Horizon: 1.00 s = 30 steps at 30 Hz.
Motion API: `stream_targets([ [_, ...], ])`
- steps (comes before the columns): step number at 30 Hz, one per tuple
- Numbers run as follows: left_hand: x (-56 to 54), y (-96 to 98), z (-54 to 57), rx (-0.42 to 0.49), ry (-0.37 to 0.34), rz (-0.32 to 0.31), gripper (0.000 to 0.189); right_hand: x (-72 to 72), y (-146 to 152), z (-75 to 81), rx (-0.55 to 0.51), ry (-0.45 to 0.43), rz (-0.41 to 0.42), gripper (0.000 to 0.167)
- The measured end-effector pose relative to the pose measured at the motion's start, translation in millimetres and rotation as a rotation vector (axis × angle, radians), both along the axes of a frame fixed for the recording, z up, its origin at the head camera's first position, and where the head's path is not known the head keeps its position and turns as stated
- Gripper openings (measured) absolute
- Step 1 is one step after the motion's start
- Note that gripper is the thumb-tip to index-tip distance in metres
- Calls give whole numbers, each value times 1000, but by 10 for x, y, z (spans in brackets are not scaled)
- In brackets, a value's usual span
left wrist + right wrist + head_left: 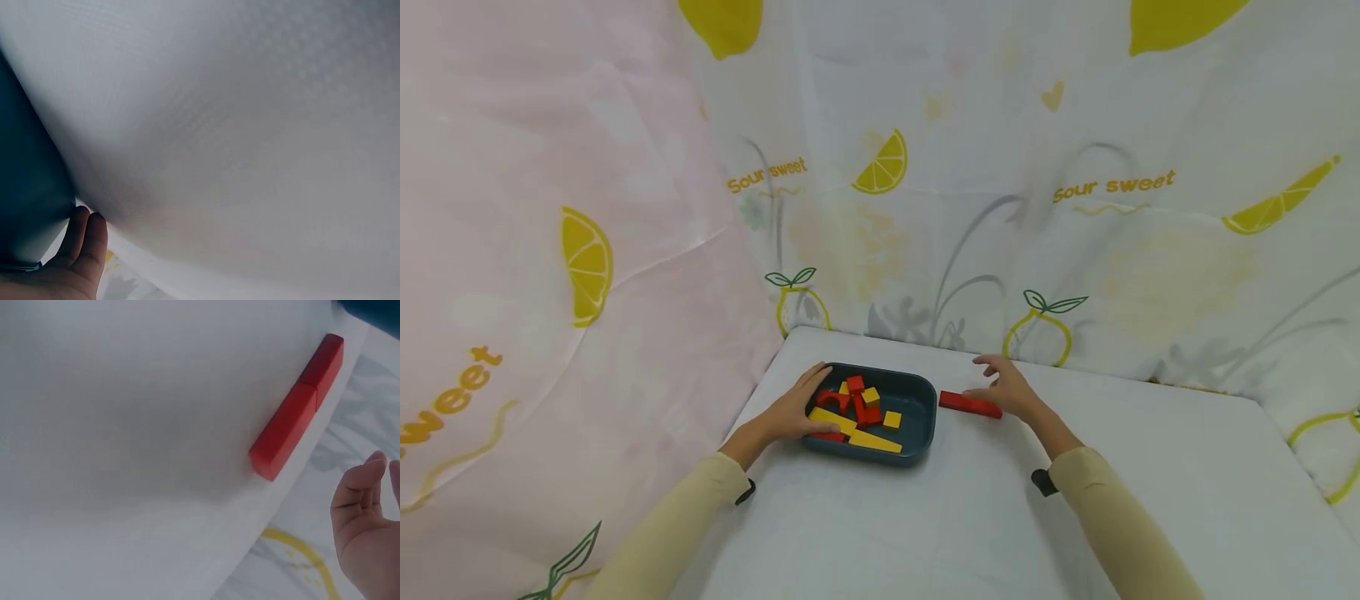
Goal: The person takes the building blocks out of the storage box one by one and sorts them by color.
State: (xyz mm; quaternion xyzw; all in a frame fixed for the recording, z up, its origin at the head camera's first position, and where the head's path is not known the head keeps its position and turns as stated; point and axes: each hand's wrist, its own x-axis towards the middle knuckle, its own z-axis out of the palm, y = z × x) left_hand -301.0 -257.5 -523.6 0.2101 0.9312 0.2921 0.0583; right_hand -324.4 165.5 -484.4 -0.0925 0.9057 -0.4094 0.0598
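Note:
A dark blue-green tray (868,457) holds several red and yellow toy blocks, among them a red arch block (833,400), a small yellow cube (892,420) and a long yellow wedge (876,442). My left hand (793,414) holds the tray's left end, its thumb over the rim above the blocks and its fingers along the outside, partly seen in the left wrist view. Right of the tray, two red blocks (284,434) lie end to end on the table. Above their right end my right hand (1009,390) hovers with loosely bent, spread fingers and nothing between them.
The table has a white cover (940,533). Close behind it hangs a curtain (940,242) printed with lemons and lettering, and a pinkish sheet (647,250) hangs at the left. Dark bands show at both wrists.

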Motion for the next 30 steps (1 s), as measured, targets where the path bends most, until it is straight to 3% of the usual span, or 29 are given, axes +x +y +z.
stream_targets([
  [8, 32, -6, -22, 3, -1, 13, 113, 42, -349, 10, 18, 101, 84, 70],
  [20, -7, 11, -17, 17, 22, -19, 113, 92, -802, -4, -108, 105, 225, 69],
  [30, -5, 24, -8, 24, 27, -12, 112, 99, -1123, -11, -138, 175, 229, 60],
])
